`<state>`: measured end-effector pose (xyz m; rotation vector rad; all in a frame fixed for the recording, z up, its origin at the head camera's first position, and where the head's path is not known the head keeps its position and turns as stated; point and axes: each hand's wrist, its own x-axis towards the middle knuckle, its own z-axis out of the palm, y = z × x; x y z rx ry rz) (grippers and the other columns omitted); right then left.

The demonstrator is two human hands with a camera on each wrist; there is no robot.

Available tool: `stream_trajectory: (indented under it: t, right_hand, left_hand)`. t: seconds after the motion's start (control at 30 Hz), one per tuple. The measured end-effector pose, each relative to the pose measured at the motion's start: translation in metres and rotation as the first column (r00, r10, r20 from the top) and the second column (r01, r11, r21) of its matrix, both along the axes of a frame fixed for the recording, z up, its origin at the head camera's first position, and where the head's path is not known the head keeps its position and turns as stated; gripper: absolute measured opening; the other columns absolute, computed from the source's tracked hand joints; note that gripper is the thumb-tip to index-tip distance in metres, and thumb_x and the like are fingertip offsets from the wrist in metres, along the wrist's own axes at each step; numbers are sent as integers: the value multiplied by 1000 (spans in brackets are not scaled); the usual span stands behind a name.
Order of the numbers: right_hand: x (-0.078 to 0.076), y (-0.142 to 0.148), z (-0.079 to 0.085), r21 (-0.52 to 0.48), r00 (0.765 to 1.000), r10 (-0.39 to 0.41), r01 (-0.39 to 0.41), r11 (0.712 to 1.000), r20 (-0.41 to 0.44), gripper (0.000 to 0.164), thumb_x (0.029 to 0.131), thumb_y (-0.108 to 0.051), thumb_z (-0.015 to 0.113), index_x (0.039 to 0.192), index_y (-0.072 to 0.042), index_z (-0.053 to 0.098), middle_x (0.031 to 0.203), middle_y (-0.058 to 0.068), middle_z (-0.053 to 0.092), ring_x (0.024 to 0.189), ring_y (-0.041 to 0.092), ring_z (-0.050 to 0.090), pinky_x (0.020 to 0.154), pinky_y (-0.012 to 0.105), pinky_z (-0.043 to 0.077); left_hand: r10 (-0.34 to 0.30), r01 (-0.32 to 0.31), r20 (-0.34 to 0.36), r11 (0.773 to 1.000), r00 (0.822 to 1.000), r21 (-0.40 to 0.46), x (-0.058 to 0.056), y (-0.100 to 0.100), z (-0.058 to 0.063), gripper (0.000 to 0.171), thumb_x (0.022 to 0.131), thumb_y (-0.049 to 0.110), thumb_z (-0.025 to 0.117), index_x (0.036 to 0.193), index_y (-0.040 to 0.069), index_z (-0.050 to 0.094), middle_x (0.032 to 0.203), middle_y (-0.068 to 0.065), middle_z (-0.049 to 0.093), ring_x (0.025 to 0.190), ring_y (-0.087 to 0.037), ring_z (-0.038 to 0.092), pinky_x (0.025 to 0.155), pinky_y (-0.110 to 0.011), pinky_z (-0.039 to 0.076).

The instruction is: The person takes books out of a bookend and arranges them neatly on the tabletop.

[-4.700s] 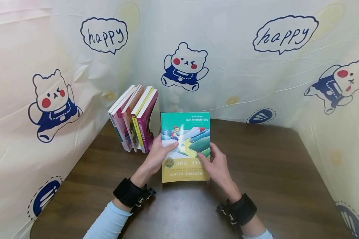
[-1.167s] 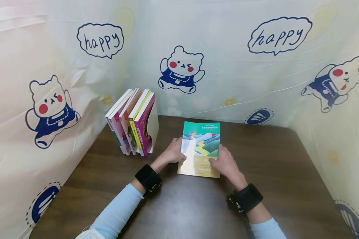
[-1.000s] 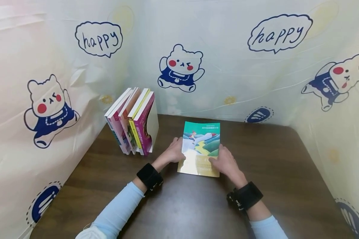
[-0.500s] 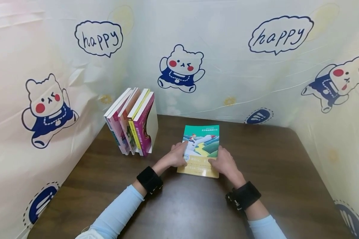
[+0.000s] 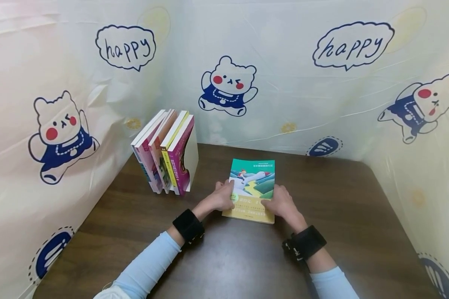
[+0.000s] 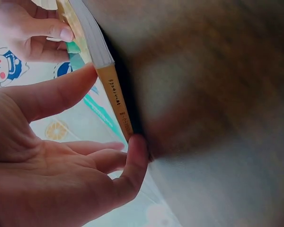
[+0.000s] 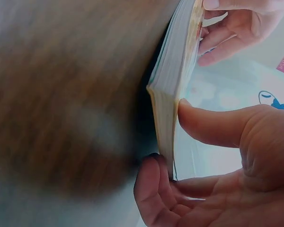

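Observation:
A paperback book (image 5: 252,185) with a green top, an illustrated cover and a yellow lower band lies face up, low over the table, between both hands. My left hand (image 5: 221,197) holds its left side, thumb at the cover's edge. In the left wrist view, the fingertips meet the yellow spine (image 6: 114,97). My right hand (image 5: 284,204) grips the opposite side. The right wrist view shows its thumb on the cover edge and curled fingers at the underside, beside the white page block (image 7: 169,90). A dark gap shows under the book in both wrist views.
Several books (image 5: 164,153) stand upright in a row at the table's back left, a magenta one (image 5: 179,166) nearest the hands, with a white upright panel (image 5: 192,155) beside it. A patterned curtain (image 5: 277,83) encloses the brown table (image 5: 321,199) at the back and sides.
Since the oldest frame, both hands have lowered the book and moved it rightward, away from the row. In the last second it has slid slightly toward me; the left fingers have shifted along its edge.

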<state>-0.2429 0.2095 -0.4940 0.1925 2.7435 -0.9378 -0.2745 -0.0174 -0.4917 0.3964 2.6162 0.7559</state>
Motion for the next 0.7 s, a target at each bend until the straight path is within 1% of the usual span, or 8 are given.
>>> stream_trajectory:
  t: [0.13,0.27,0.4,0.53,0.7]
  right_hand:
    - [-2,2,-1,25,1000,7,-7,1000,1,77,96,-26,79,153,8,41,138,25,48,114,39,53,103,57,49]
    - [-2,3,-1,29,1000,15,-16,999,19,75,96,-27,79,151,9,42,135,25,49,111,38,53,100,55,50]
    - [-2,4,-1,39,999,26,-28,999,31,74,96,-27,78,150,9,42,135,25,49,111,37,53,99,54,50]
    - [-3,5,-1,40,999,28,-30,999,43,73,97,-28,78,150,8,43,139,25,48,112,37,52,99,54,49]
    - [-4,5,-1,33,999,29,-30,999,40,74,97,-28,78,151,8,42,140,25,48,112,37,52,100,54,49]
  left_hand:
    - [-3,3,1,1000,1000,-25,0,1,1,93,91,5,80,166,1,24,166,-20,30,139,-34,29,106,-44,41]
    - [1,0,6,999,1000,-46,1,2,1,95,92,6,80,167,4,23,168,-19,26,140,-34,28,108,-45,40]
    - [-14,14,5,998,1000,-67,2,3,0,93,92,6,79,167,5,23,171,-21,21,143,-36,27,112,-49,37]
    - [-31,32,8,997,999,-77,0,3,-1,92,93,5,77,167,5,24,171,-23,18,146,-38,25,116,-53,33]
    - [-29,30,12,997,999,-66,-1,2,0,92,92,5,77,167,5,23,173,-23,12,148,-39,23,118,-55,30]
